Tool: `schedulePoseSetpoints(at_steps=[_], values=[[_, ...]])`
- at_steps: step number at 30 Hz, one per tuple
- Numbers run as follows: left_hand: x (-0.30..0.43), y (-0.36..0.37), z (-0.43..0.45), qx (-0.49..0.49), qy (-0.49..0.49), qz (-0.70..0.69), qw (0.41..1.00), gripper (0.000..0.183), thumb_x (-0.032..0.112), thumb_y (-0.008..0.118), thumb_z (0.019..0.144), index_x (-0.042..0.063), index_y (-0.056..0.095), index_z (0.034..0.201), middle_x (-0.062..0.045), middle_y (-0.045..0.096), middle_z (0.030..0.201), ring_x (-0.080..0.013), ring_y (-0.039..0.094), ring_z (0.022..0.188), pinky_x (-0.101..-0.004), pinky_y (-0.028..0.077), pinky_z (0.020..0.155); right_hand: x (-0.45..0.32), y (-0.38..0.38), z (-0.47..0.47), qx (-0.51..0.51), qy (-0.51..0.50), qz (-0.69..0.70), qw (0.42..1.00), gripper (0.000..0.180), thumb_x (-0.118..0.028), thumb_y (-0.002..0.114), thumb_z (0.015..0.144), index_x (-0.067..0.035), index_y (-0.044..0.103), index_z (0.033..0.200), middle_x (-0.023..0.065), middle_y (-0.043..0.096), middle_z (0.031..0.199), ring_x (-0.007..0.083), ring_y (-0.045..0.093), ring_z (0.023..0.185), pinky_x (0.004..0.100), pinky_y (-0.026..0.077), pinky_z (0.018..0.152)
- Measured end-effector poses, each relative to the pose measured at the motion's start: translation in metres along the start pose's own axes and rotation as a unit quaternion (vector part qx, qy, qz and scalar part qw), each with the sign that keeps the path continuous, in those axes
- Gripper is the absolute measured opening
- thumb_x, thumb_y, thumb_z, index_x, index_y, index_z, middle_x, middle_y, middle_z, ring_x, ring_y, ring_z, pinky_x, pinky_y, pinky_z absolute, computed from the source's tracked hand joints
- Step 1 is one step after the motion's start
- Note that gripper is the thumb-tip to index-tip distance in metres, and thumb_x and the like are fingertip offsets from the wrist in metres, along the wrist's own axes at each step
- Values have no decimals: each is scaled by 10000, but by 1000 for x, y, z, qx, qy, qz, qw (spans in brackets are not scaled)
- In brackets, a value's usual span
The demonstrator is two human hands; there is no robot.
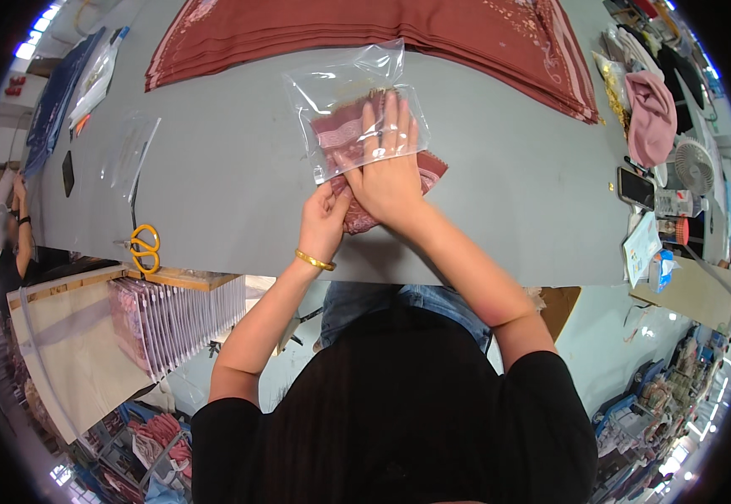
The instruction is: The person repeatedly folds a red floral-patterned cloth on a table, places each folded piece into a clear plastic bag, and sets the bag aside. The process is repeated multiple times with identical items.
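A clear plastic bag [340, 79] lies on the grey table before me, with part of a folded, patterned red-brown cloth [343, 129] inside it. The rest of the cloth sticks out at the bag's near opening. My right hand [390, 164] is flat on the cloth, its fingers inside the bag under the clear film. My left hand [327, 217], with a gold bangle at the wrist, pinches the cloth near the bag's lower left corner between thumb and fingers.
A stack of red-brown cloths [365, 22] covers the table's far side. Yellow-handled scissors [145, 249] lie at the near left edge, a clear sleeve [129, 154] beyond them. At right are a phone [635, 188], a fan [694, 165] and a pink cloth [652, 120]. Another person's arm [24, 220] shows far left.
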State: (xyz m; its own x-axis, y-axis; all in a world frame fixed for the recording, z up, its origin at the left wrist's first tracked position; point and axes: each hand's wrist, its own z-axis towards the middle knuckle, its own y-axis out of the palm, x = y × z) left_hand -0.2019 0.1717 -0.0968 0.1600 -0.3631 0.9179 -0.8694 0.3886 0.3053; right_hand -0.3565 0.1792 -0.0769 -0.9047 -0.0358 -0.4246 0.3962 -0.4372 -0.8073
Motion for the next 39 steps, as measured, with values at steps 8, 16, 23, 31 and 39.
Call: schedulePoseSetpoints(at_steps=[8, 16, 23, 31, 39], values=[[6, -1, -7, -8, -63, -63, 996, 221, 182, 524, 1088, 6, 615, 1187, -31, 705, 957, -79, 678, 767, -246, 576, 638, 15, -4, 16, -42, -85, -100, 991, 644, -242, 535, 990, 211, 393, 1425, 364, 406, 1511, 526, 317, 1458, 568, 225, 1223], [10, 11, 0, -5, -57, -74, 996, 201, 171, 547, 1078, -9, 612, 1139, -59, 730, 939, -97, 698, 768, -263, 591, 648, 6, -17, 7, -106, -30, -35, 993, 693, -238, 543, 1007, 206, 291, 1476, 394, 244, 1581, 580, 228, 1472, 592, 192, 1224], [8, 18, -10, 6, -24, -57, 998, 182, 177, 551, 1078, 9, 615, 1106, -32, 719, 912, -82, 677, 738, -254, 578, 641, 44, 28, 36, -2, 38, -46, 998, 687, -331, 553, 1006, 173, 391, 1443, 380, 325, 1553, 511, 342, 1441, 570, 260, 1198], [-2, 23, -14, 32, 29, -67, 997, 108, 109, 540, 1080, 23, 603, 1064, 27, 672, 865, -7, 552, 705, -193, 438, 606, 17, -13, -19, -32, -59, 2, 998, 663, -237, 560, 1001, 173, 346, 1475, 375, 320, 1558, 553, 260, 1468, 611, 190, 1213], [-14, 31, -26, 33, 25, -77, 996, 91, 80, 524, 1081, 17, 588, 1095, 6, 685, 943, -16, 585, 781, -202, 474, 674, 47, 30, 31, 18, 33, -93, 995, 591, -293, 571, 995, 143, 468, 1381, 347, 431, 1487, 506, 392, 1401, 577, 314, 1161]])
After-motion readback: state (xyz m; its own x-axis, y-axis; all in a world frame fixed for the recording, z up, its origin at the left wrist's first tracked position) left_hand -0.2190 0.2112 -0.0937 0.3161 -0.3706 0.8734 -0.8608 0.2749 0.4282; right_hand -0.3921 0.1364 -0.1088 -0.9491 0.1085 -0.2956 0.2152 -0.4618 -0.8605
